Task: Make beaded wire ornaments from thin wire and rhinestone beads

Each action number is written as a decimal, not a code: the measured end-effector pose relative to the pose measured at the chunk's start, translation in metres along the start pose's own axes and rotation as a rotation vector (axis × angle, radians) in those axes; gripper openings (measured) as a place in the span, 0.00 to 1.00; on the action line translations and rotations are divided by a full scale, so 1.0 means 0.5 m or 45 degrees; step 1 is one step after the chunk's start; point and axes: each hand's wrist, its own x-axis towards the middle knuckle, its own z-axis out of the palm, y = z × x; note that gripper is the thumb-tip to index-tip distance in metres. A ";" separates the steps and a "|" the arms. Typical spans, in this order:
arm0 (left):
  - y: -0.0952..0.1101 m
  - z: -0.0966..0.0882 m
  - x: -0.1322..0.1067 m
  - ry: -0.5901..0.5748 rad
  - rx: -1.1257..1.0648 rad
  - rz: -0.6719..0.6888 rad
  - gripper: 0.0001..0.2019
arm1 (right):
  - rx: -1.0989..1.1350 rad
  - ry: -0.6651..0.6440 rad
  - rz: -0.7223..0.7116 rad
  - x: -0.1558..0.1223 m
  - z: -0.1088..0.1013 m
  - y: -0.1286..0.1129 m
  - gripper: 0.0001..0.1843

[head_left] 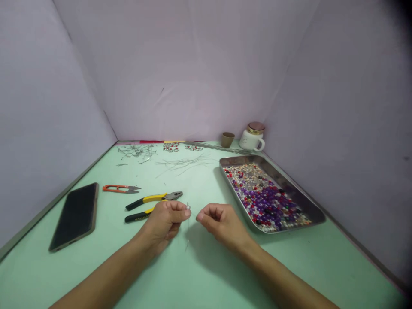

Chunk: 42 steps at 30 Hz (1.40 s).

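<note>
Between thumb and forefinger, my left hand [169,219] pinches a thin wire with small clear beads [188,207] at its top. A tail of the wire hangs below the fingers over the green table. My right hand [219,221] is closed in a pinch just to the right, a small gap away from the left fingertips. A faint strand seems to run across that gap to the right fingertips. Partly behind my left hand lie open combination pliers [154,198] with yellow and black handles. Right of my right hand stands a metal tray [238,195] of mixed beads [267,201].
Orange thread snips [120,189] and a phone [77,214] lie on the left. Farther back are cut wire pieces [137,152], loose wires [183,162] and red-and-clear beaded pieces [171,147]. A brown cup [227,140] and a lidded white mug [252,138] stand by the back wall.
</note>
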 end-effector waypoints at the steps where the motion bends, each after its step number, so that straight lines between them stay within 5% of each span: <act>1: 0.002 -0.002 0.002 0.037 0.009 0.020 0.10 | -0.023 -0.019 0.039 -0.001 0.000 0.001 0.08; 9: 0.045 -0.035 0.003 0.130 0.024 0.122 0.10 | -0.067 -0.208 0.294 -0.035 -0.018 -0.025 0.06; 15: 0.048 -0.033 -0.009 -0.151 -0.292 -0.268 0.13 | -0.355 -0.523 0.178 -0.043 -0.191 -0.086 0.04; 18: 0.023 -0.007 -0.012 -0.217 -0.243 -0.389 0.13 | -0.447 -0.070 -0.042 0.001 -0.285 -0.107 0.07; 21: 0.003 0.007 -0.002 -0.181 -0.131 -0.297 0.13 | -0.606 0.454 -0.170 0.043 -0.315 -0.105 0.05; 24: 0.002 -0.001 0.013 -0.098 0.030 -0.122 0.12 | -0.484 0.371 -0.257 0.052 -0.271 -0.096 0.06; 28: 0.023 -0.005 0.008 -0.075 0.206 -0.080 0.09 | -0.370 0.143 -0.353 0.031 -0.157 -0.094 0.05; 34: 0.039 0.020 -0.023 -0.121 0.584 0.054 0.04 | 0.016 -0.458 0.099 0.014 -0.024 -0.067 0.10; 42: 0.019 0.009 -0.018 0.102 0.887 0.373 0.04 | 0.278 -0.312 0.251 0.025 -0.010 -0.036 0.13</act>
